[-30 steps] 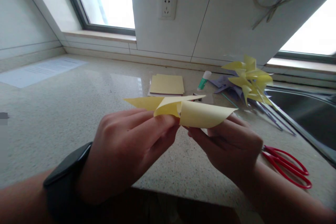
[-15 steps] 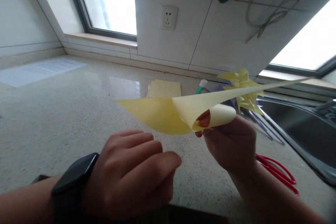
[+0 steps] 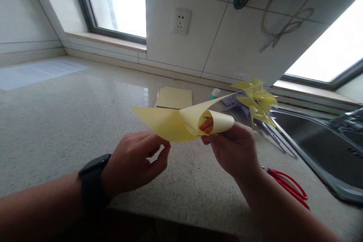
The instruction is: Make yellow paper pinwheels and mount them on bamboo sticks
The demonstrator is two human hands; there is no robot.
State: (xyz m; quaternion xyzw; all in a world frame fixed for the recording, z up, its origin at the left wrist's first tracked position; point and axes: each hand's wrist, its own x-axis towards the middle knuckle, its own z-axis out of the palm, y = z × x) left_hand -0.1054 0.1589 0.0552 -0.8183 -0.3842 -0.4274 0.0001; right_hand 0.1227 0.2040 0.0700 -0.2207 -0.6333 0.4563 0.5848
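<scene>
Yellow paper (image 3: pixel 167 123) in right hand (image 3: pixel 234 151)

A single camera worn on the person's head looks forward and down across the speckled grey stone countertop (image 3: pixel 70 121), close above its near edge. It faces the white tiled wall (image 3: pixel 227 45) at the far edge, where a window sits on each side, and the horizon tilts. Both forearms enter from the bottom, very near the lens. The steel sink (image 3: pixel 326 159) cuts the counter's right edge. No second view shares this scene.
</scene>
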